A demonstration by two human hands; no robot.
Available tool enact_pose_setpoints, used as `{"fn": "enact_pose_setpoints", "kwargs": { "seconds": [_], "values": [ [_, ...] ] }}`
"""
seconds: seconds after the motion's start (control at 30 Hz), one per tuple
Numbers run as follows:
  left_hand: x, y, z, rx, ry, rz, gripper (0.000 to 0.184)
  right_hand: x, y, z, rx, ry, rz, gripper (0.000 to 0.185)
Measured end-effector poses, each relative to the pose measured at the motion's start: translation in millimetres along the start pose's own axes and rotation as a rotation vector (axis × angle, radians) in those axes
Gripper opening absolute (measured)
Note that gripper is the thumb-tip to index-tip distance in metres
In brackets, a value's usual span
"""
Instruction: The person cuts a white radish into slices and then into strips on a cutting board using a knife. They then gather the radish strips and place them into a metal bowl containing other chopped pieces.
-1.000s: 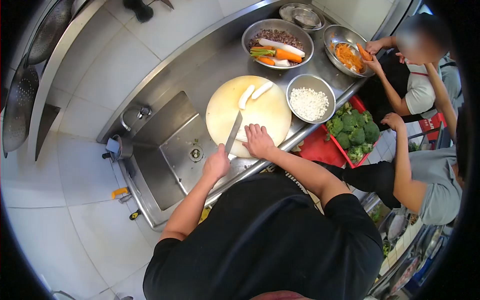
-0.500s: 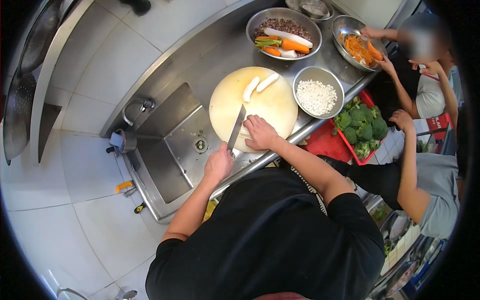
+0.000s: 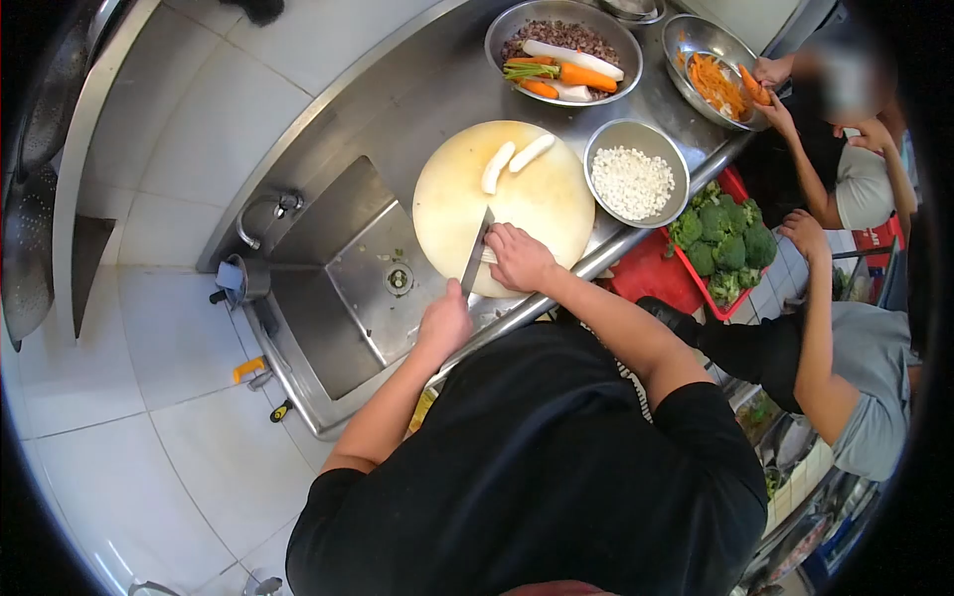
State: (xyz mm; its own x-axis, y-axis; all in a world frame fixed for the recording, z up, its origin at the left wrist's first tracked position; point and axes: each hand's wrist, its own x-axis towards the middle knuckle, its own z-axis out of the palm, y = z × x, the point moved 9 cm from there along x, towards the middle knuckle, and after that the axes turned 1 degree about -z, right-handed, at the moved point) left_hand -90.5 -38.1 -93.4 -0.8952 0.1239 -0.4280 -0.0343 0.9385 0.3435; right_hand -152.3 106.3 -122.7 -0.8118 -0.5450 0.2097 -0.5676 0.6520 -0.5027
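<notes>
My left hand (image 3: pixel 445 320) is wrapped round the handle of a knife (image 3: pixel 477 253), its blade pointing away from me over the round cutting board (image 3: pixel 447 194). Beside the blade, the bent fingers of my right hand (image 3: pixel 519 258) press on a white vegetable (image 3: pixel 488 255), which they partly hide. Two peeled white pieces (image 3: pixel 497 167) (image 3: pixel 532 153) lie near the far side of the board. Right of the board stands a metal bowl (image 3: pixel 680 159) of small white cubes (image 3: pixel 631 184).
A sink (image 3: pixel 348 283) is on the left. Beyond the board is a bowl (image 3: pixel 494 50) with carrots (image 3: pixel 586 76). Broccoli (image 3: pixel 730 238) fills a red crate (image 3: pixel 733 185). At right, a co-worker's hands (image 3: pixel 780 111) hold a carrot over a bowl (image 3: pixel 686 94); another person's arm (image 3: pixel 817 308) is nearer.
The view has shifted slightly. The knife stays beside my right hand, its blade now closer to the fingertips. The co-worker's hands have moved around the carrot over their bowl.
</notes>
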Motion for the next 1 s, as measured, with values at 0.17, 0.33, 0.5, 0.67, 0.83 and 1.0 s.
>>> {"fn": "enact_pose_setpoints", "kwargs": {
  "seconds": [0.17,0.33,0.5,0.67,0.83,1.0],
  "values": [
    [20.7,2.3,-1.8,0.003,0.011,-0.001,0.022,0.8,2.1,-10.1,0.096,0.022,0.028,0.047],
    [1.3,16.6,-36.2,0.009,0.013,0.003,0.021,0.4,3.6,-23.0,0.141,0.005,0.072,0.043],
    [-17.6,19.2,-33.3,0.033,-0.043,-0.029,0.021,0.2,8.8,-11.8,0.178,-0.026,0.076,0.038],
    [13.6,11.6,4.0,-0.033,-0.005,-0.023,0.023,-0.5,10.2,-9.6,0.179,-0.011,0.059,0.036],
    [24.2,22.2,-11.9,-0.002,-0.03,-0.01,0.023,-3.3,3.2,-28.6,0.142,0.047,0.063,0.036],
    [-17.7,31.4,-33.1,0.034,0.001,0.065,0.023,-6.2,10.9,-19.3,0.2,0.004,0.095,0.035]
  ]
}}
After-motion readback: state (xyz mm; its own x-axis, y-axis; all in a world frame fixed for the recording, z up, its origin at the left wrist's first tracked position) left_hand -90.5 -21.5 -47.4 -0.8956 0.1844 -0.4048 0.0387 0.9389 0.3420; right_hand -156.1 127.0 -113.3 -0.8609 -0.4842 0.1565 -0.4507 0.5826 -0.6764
